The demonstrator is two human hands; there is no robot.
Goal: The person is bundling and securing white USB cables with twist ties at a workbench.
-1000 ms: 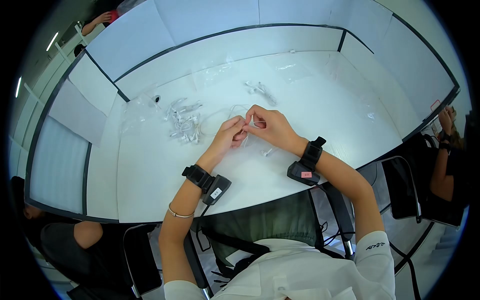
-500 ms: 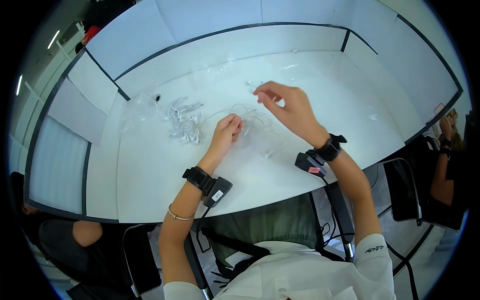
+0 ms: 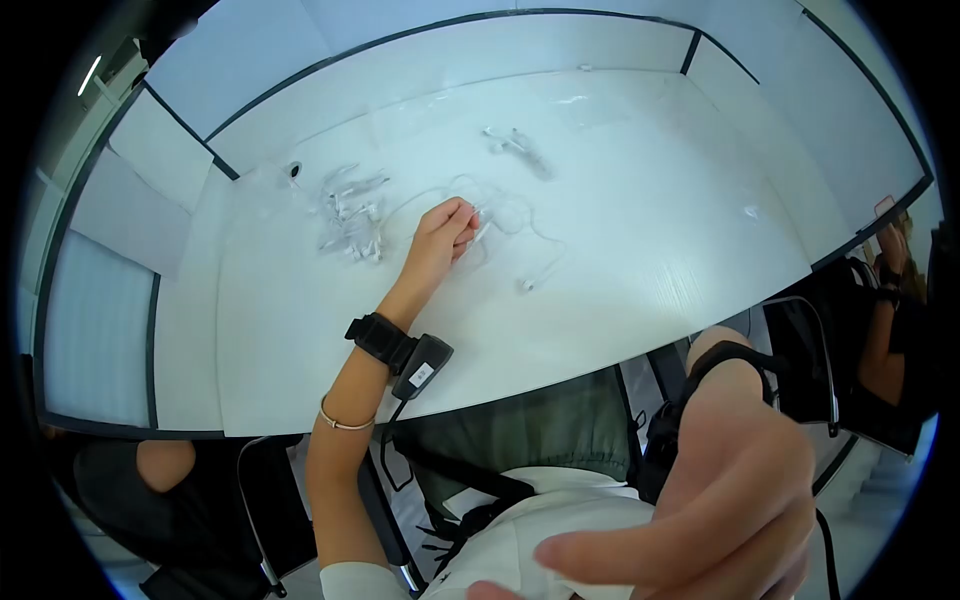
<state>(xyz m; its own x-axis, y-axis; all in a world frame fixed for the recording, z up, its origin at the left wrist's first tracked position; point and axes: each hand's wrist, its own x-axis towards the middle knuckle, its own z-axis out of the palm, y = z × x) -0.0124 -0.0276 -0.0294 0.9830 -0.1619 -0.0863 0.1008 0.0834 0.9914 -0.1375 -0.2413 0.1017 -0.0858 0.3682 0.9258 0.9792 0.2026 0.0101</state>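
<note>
Pulled back off the desk [image 3: 650, 230] since a moment ago, the right hand [image 3: 720, 500] now hangs blurred close to the camera; whether it grips anything cannot be told. Well apart from it, the left hand [image 3: 445, 225] rests on the desk, fingers pinched on a white earphone cable [image 3: 527, 284] that trails to its right. A pile of earphones [image 3: 350, 215] lies just left of that hand, and a loose pair [image 3: 520, 148] lies beyond it.

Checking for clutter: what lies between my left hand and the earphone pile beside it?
Head view: bare table between the left hand and the pile; a thin cable arcs along the far side.
</note>
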